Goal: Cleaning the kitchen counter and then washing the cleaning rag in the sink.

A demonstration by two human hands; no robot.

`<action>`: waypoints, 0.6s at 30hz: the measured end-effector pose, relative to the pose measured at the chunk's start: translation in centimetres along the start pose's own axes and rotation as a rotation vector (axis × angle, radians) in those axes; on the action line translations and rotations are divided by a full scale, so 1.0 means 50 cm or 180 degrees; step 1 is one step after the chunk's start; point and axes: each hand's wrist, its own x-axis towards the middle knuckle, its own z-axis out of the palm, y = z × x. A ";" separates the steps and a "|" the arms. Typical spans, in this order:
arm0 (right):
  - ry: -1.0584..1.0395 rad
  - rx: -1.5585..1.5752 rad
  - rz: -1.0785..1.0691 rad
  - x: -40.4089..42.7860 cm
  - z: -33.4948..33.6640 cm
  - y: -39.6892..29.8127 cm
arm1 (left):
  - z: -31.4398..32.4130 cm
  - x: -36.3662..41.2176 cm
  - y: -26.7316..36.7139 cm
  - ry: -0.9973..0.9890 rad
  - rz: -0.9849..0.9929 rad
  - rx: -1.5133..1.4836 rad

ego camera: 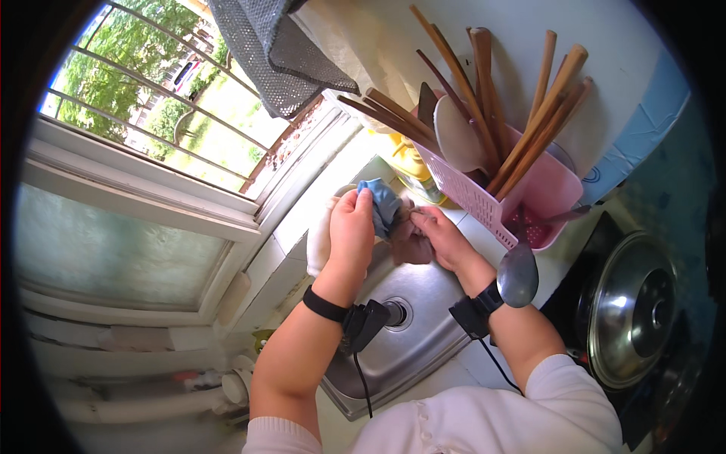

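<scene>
My left hand [353, 227] pinches a blue cloth [381, 207] between thumb and fingers, above the far end of the stainless steel sink [422, 301]. Close to its right, my right hand [445, 235] grips a brownish-pink cloth [409, 241], which touches the blue one; whether the two are one piece I cannot tell. A white cloth or similar pale item [320, 238] shows behind my left hand, partly hidden by it. Both wrists wear black straps with small black devices and cables. The sink's drain [400, 313] lies below, between my forearms.
A pink plastic utensil basket [471, 190] with wooden-handled utensils stands at the right, a metal spoon [518, 275] sticking out over my right forearm. Behind it is a yellow bottle [411, 162]. A lidded pan [632, 309] sits far right. A barred window [170, 91] is at upper left.
</scene>
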 end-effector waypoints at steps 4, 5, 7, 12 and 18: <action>0.0001 -0.3801 0.0485 -0.038 -0.057 0.010 | 0.001 -0.024 0.036 0.0213 0.0040 -0.0572; 0.0072 -0.2107 0.0547 -0.056 -0.066 0.011 | 0.003 -0.035 0.049 0.0297 0.0153 -0.0639; 0.0037 -0.0297 0.0473 -0.081 -0.075 0.017 | -0.005 -0.048 0.063 0.0286 0.0115 -0.0443; -0.0313 -0.2250 -0.0291 -0.096 -0.173 0.081 | -0.005 -0.050 0.047 -0.0049 -0.0004 -0.0193; 0.0022 -0.1109 0.0642 -0.081 -0.061 -0.011 | -0.038 -0.062 0.022 -0.0220 -0.0041 0.0274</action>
